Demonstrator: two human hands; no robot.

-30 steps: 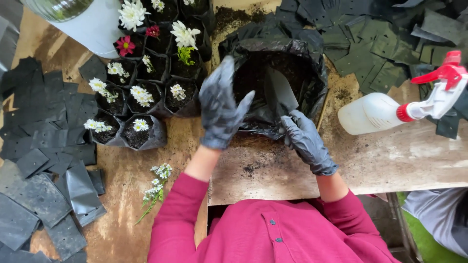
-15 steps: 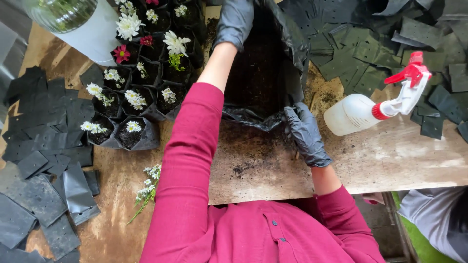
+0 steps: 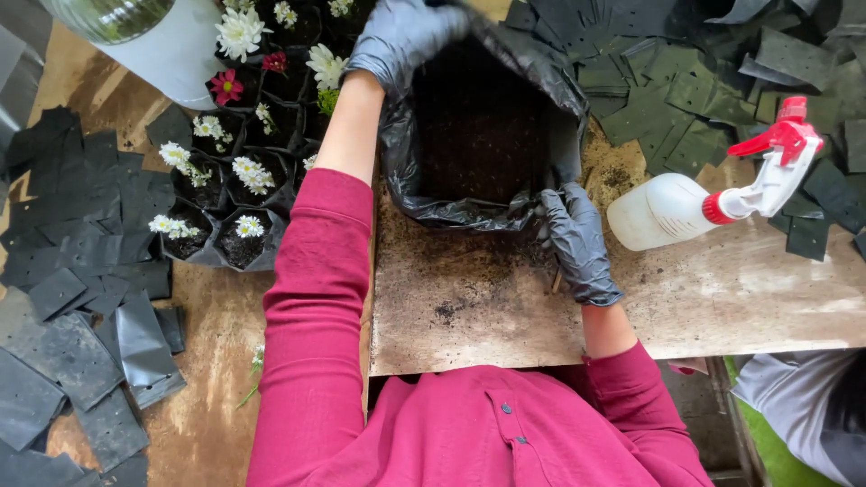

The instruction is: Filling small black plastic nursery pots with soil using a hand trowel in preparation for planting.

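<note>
1. Left hand (image 3: 401, 36), in a dark glove, reaches across to the far rim of the black soil bag (image 3: 541, 72); its fingers (image 3: 424, 22) are curled over the plastic edge and grip it.
2. Right hand (image 3: 577, 243), also gloved, sits at the near right corner of the bag; its fingers are closed around the crumpled plastic there.
3. The soil bag stands open on the surface (image 3: 722, 289), at the middle of the view, between the 2 hands; dark soil (image 3: 478, 126) fills its inside.
4. Loose soil crumbs (image 3: 451, 311) lie scattered on the surface just in front of the bag.
5. A white spray bottle (image 3: 667, 212) with a red trigger head lies on its side to the right of the bag, near the right hand but apart from it.
6. Small black grow bags holding white and red flowers (image 3: 244, 171) stand clustered to the left of the soil bag, beside the left forearm.
7. Flat empty black bags (image 3: 81, 298) lie spread at far left; more of them (image 3: 686, 90) are heaped at upper right.
8. A cut sprig of small white flowers (image 3: 255, 365) lies beside the red sleeve (image 3: 311, 316).
</note>
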